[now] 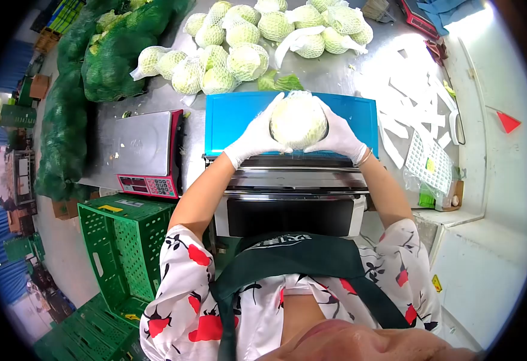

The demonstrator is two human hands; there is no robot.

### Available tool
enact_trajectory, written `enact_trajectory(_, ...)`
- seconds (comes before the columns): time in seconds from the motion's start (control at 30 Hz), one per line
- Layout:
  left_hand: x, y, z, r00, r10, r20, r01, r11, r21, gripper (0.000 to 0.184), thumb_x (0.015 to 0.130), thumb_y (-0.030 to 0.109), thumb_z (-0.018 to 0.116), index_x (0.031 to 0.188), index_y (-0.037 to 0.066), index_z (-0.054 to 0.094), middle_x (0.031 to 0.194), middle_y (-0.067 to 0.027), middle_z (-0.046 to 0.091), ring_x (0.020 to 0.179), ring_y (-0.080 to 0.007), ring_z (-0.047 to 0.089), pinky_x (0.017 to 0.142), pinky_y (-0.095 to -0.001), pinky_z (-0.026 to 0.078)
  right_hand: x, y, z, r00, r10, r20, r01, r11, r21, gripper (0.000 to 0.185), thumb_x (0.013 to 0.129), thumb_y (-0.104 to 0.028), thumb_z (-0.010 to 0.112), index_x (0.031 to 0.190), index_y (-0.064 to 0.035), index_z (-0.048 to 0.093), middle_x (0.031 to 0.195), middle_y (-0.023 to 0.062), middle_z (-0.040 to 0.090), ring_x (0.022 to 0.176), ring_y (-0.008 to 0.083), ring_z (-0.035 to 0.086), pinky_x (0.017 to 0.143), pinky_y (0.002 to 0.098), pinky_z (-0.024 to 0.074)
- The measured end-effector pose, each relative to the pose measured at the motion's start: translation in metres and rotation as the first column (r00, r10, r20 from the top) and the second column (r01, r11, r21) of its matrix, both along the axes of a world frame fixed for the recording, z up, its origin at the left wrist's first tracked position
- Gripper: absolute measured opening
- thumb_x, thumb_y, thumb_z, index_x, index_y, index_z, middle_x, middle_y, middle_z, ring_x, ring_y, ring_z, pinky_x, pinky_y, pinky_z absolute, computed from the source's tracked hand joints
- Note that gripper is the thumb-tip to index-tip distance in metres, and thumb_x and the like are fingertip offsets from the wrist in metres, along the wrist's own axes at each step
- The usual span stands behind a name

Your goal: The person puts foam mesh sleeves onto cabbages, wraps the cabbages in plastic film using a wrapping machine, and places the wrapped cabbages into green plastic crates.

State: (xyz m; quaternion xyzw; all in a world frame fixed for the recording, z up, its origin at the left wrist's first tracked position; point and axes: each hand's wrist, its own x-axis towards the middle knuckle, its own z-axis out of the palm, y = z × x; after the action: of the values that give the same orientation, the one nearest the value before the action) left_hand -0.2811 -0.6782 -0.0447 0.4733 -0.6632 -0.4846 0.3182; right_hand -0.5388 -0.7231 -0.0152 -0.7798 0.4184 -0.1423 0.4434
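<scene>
Between my two white-gloved hands is a round, pale green cabbage (299, 121) in a white mesh sleeve. My left hand (258, 133) cups its left side, and my right hand (340, 133) curves around the right side. The cabbage is over the blue top (230, 120) of a machine; whether it rests there or is lifted, I cannot tell. Metal rollers or bars (299, 177) run across the machine in front of my wrists. Several more cabbages (245, 62) in white netting lie behind on the metal table.
On the left stands a red digital scale (146, 150) with a steel plate. Green mesh sacks (119, 57) are piled beyond it. Green plastic crates (122, 240) stand below at the left. White strips (420, 90) and an egg-tray-like white sheet (429, 162) lie at the right.
</scene>
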Motion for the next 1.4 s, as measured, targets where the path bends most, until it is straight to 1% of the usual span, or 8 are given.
enact_trajectory(0.23, -0.013, 0.084, 0.024, 0.870, 0.196, -0.451, -0.003, 0.919, 0.394, 0.094, 0.081, 0.027, 0.083, 0.150, -0.007, 0.029, 0.142, -0.0181, 0.051, 0.130, -0.0218, 0.050, 0.111, -0.0356, 0.041, -0.004, 0.112, 0.021, 0.879, -0.395, 0.268, 0.249, 0.859, 0.448, 0.068, 0.089, -0.031, 0.076, 0.141, 0.0018, 0.049, 0.124, 0.0094, 0.065, 0.111, 0.0157, 0.060, 0.099, 0.0300, 0.0477)
enact_trajectory(0.43, -0.013, 0.201, 0.037, 0.980, -0.187, -0.074, 0.201, 0.879, 0.433, 0.075, 0.088, 0.036, 0.077, 0.141, -0.005, 0.043, 0.121, -0.0181, 0.065, 0.108, -0.0209, 0.065, 0.090, -0.0315, 0.056, -0.037, 0.241, 0.043, 0.948, -0.295, 0.121, 0.134, 0.711, 0.690, 0.066, 0.090, -0.041, 0.073, 0.140, -0.0015, 0.054, 0.117, 0.0074, 0.068, 0.100, 0.0129, 0.063, 0.088, 0.0289, 0.0525)
enact_trajectory(0.6, -0.021, 0.230, -0.018, 0.946, 0.128, -0.299, 0.231, 0.384, 0.894, 0.081, 0.093, 0.063, 0.059, 0.142, -0.002, 0.051, 0.124, -0.0184, 0.067, 0.108, -0.0244, 0.068, 0.090, -0.0385, 0.056, -0.034, 0.244, -0.004, 0.924, -0.377, -0.066, 0.152, 0.202, 0.967, 0.064, 0.094, -0.048, 0.066, 0.123, 0.0092, 0.063, 0.108, 0.0109, 0.071, 0.091, 0.0125, 0.069, 0.081, 0.0250, 0.0547)
enact_trajectory(0.8, -0.007, 0.274, -0.025, 0.833, 0.376, -0.406, 0.236, 0.421, 0.876, 0.068, 0.097, 0.046, 0.061, 0.143, -0.003, 0.047, 0.122, -0.0151, 0.068, 0.115, -0.0208, 0.065, 0.102, -0.0318, 0.048, -0.049, 0.248, -0.018, 0.860, -0.510, 0.009, -0.044, -0.056, 0.997, 0.055, 0.097, -0.036, 0.065, 0.133, 0.0053, 0.057, 0.125, 0.0142, 0.065, 0.112, 0.0170, 0.064, 0.095, 0.0307, 0.0523)
enact_trajectory(1.03, -0.002, 0.308, -0.012, 0.857, 0.328, 0.397, -0.264, 0.942, -0.208, 0.025, 0.101, 0.007, 0.058, 0.125, 0.009, 0.066, 0.090, -0.0054, 0.076, 0.080, -0.0085, 0.071, 0.070, -0.0257, 0.057, -0.073, 0.325, -0.039, 0.906, -0.420, -0.057, 0.423, 0.901, 0.096, 0.023, 0.094, -0.015, 0.069, 0.113, -0.0027, 0.070, 0.102, 0.0111, 0.074, 0.090, 0.0178, 0.072, 0.082, 0.0311, 0.0557)
enact_trajectory(1.1, -0.011, 0.307, 0.005, 0.871, 0.490, 0.034, -0.453, 0.774, 0.442, 0.026, 0.104, 0.008, 0.053, 0.128, 0.009, 0.063, 0.074, -0.0008, 0.067, 0.065, -0.0064, 0.064, 0.061, -0.0216, 0.053, -0.065, 0.315, -0.030, 0.801, -0.581, 0.146, 0.567, 0.814, 0.128, 0.015, 0.098, -0.015, 0.063, 0.099, -0.0018, 0.070, 0.078, 0.0072, 0.070, 0.072, 0.0150, 0.069, 0.068, 0.0281, 0.0543)
enact_trajectory(1.27, 0.001, 0.323, -0.059, 0.696, 0.689, -0.203, -0.342, 0.566, 0.751, 0.029, 0.109, 0.023, 0.045, 0.121, 0.005, 0.064, 0.069, 0.0038, 0.054, 0.058, -0.0039, 0.047, 0.054, -0.0197, 0.041, -0.081, 0.320, -0.042, 0.514, -0.845, -0.147, 0.608, 0.238, 0.757, 0.029, 0.103, -0.023, 0.057, 0.081, -0.0060, 0.063, 0.059, -0.0036, 0.052, 0.049, 0.0072, 0.049, 0.048, 0.0222, 0.0351)
enact_trajectory(1.4, -0.012, 0.365, -0.130, 0.980, 0.197, 0.003, -0.138, 0.673, 0.726, 0.031, 0.099, 0.028, 0.060, 0.100, 0.000, 0.073, 0.082, -0.0152, 0.071, 0.072, -0.0220, 0.068, 0.068, -0.0340, 0.053, -0.093, 0.371, -0.134, 0.958, -0.271, -0.094, 0.287, 0.888, 0.361, 0.017, 0.100, -0.018, 0.059, 0.101, -0.0024, 0.067, 0.081, 0.0003, 0.063, 0.072, 0.0148, 0.063, 0.060, 0.0321, 0.0495)
